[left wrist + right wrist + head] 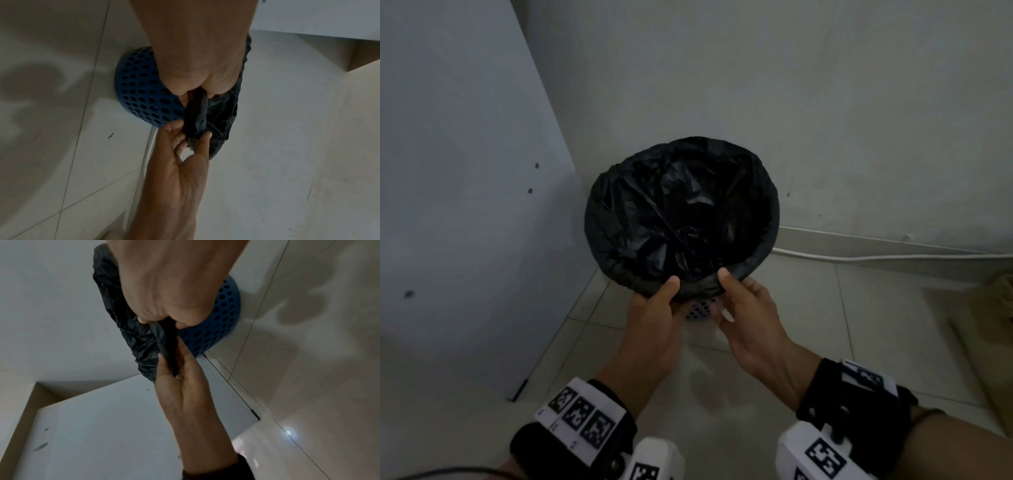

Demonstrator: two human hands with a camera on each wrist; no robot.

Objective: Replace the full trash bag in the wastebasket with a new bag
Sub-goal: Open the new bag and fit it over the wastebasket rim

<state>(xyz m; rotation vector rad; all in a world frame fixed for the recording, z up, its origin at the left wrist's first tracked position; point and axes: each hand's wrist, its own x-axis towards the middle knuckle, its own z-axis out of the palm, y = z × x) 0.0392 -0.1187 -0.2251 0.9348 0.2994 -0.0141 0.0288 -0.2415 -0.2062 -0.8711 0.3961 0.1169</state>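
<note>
We pinch the black trash bag [681,209] at its near edge with both hands: our left hand [654,308] and right hand [746,308] grip a gathered fold between thumbs and fingers. The bag lines the blue perforated wastebasket [141,91], which stands on the tiled floor [825,308] against the wall [825,102].

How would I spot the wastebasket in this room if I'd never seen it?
Look to the floor corner where the white wall meets the pale cabinet panel. The wastebasket stands there: round, blue, dotted with holes, its rim wrapped in a black bag that both hands pinch.
</note>
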